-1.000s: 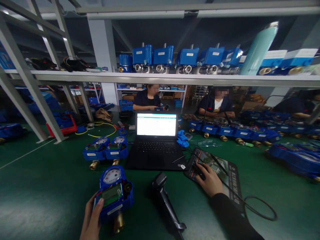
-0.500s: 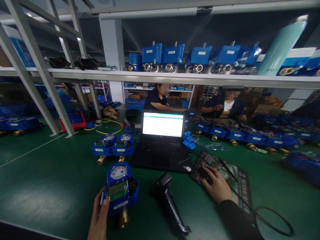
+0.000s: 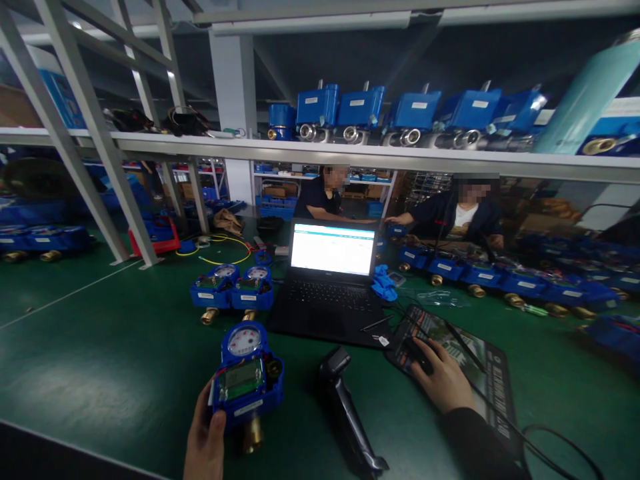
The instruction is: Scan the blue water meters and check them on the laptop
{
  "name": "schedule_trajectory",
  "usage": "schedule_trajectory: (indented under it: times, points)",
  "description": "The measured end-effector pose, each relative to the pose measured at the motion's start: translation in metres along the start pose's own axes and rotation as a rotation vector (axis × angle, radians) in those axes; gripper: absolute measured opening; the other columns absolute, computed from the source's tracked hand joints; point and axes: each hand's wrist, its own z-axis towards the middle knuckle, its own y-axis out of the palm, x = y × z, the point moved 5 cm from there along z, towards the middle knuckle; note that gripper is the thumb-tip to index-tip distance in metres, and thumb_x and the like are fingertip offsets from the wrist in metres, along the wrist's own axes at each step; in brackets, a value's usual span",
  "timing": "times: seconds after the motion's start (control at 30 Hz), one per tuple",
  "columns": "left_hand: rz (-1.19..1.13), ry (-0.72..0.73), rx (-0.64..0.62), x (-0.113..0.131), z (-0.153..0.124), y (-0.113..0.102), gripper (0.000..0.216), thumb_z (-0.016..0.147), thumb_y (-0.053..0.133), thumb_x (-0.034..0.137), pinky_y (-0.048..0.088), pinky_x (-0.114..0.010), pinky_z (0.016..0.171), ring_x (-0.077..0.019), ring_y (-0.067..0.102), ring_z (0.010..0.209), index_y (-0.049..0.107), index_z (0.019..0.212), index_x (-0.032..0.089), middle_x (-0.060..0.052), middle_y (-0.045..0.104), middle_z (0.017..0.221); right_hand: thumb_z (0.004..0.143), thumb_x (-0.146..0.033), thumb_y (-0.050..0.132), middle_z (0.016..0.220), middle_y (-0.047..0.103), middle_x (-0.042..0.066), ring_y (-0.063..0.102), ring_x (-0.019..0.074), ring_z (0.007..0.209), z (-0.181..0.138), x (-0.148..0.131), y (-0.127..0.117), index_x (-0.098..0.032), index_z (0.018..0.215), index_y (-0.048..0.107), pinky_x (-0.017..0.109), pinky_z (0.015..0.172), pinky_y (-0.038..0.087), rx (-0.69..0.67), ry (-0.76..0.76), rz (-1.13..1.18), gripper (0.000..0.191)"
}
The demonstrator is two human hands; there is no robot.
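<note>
My left hand (image 3: 206, 439) grips the near left side of a blue water meter (image 3: 247, 373) with a round dial, a green display and a brass fitting; it rests on the green table (image 3: 100, 360). My right hand (image 3: 443, 381) is curled over a black mouse (image 3: 414, 351) on a printed mouse pad (image 3: 480, 367). Between the hands lies a black handheld scanner (image 3: 347, 407). An open black laptop (image 3: 331, 280) with a bright white screen stands just beyond.
Two more blue meters (image 3: 233, 291) sit left of the laptop, and a row of them (image 3: 505, 280) runs to the right. A shelf (image 3: 350, 157) overhead carries blue valve units. Two people work across the table. A black cable (image 3: 565, 440) loops at right.
The view has swung a little to the left, so everything sits further right in frame. Both hands keep their hold on the meter and the mouse.
</note>
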Motion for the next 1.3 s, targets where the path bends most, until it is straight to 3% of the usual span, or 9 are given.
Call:
schedule_trajectory:
  times: [0.5, 0.87, 1.3]
  points:
    - [-0.057, -0.02, -0.032, 0.0, 0.0, 0.001, 0.094, 0.051, 0.076, 0.07, 0.029, -0.058, 0.108, -0.0403, 0.048, 0.119, 0.05, 0.125, 0.018, -0.015, 0.058, 0.122, 0.085, -0.044, 0.041, 0.121, 0.06, 0.013, 0.063, 0.0266, 0.097, 0.0, 0.001, 0.001, -0.019, 0.118, 0.066, 0.041, 0.085, 0.054, -0.005, 0.027, -0.01, 0.049]
    - [0.003, -0.028, -0.026, 0.01, -0.004, 0.005, 0.098, 0.048, 0.074, 0.075, 0.035, -0.058, 0.104, -0.0427, 0.047, 0.12, 0.048, 0.125, 0.018, -0.016, 0.058, 0.121, 0.083, -0.044, 0.043, 0.123, 0.058, 0.012, 0.062, 0.027, 0.099, 0.0, 0.002, 0.002, -0.021, 0.119, 0.065, 0.042, 0.087, 0.053, -0.026, 0.07, 0.018, 0.048]
    - [-0.015, 0.002, -0.043, 0.004, -0.001, 0.003, 0.096, 0.051, 0.075, 0.072, 0.034, -0.057, 0.105, -0.0406, 0.049, 0.118, 0.047, 0.126, 0.018, -0.017, 0.057, 0.124, 0.084, -0.043, 0.043, 0.123, 0.058, 0.014, 0.063, 0.0275, 0.097, 0.0, 0.002, 0.003, -0.019, 0.121, 0.064, 0.042, 0.086, 0.053, -0.046, 0.053, 0.012, 0.048]
